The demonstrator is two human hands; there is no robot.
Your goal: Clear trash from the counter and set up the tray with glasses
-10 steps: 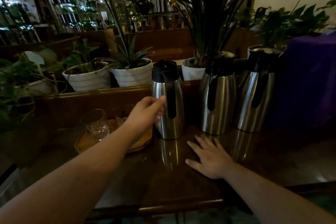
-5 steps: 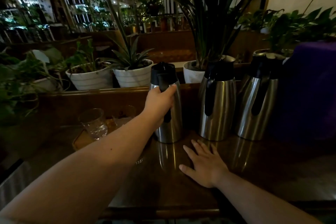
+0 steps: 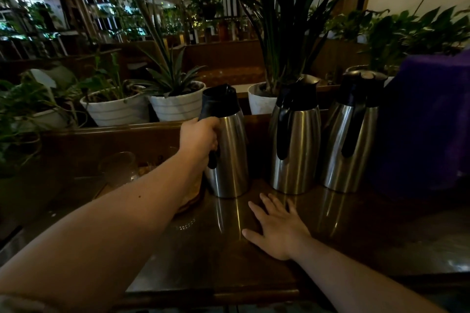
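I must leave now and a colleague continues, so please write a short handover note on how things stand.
Left hand: closed on the black handle of the left steel jug.
Right hand: flat on the counter, empty.
Wooden tray: left of that jug, mostly hidden by the left arm; one glass shows on it.
Two more jugs stand to the right.
Done: no trash visible on the counter.
Left: release the jug, finish arranging the glasses.

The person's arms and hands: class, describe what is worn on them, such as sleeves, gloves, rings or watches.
Both forearms are bare as far as the head view shows. The left hand and right hand wear no gloves, and no ring, watch or bracelet shows on either. A small dark mark sits on the left forearm. At the bottom left corner a patch of pale fabric may be a sleeve edge; it is too dim to tell.
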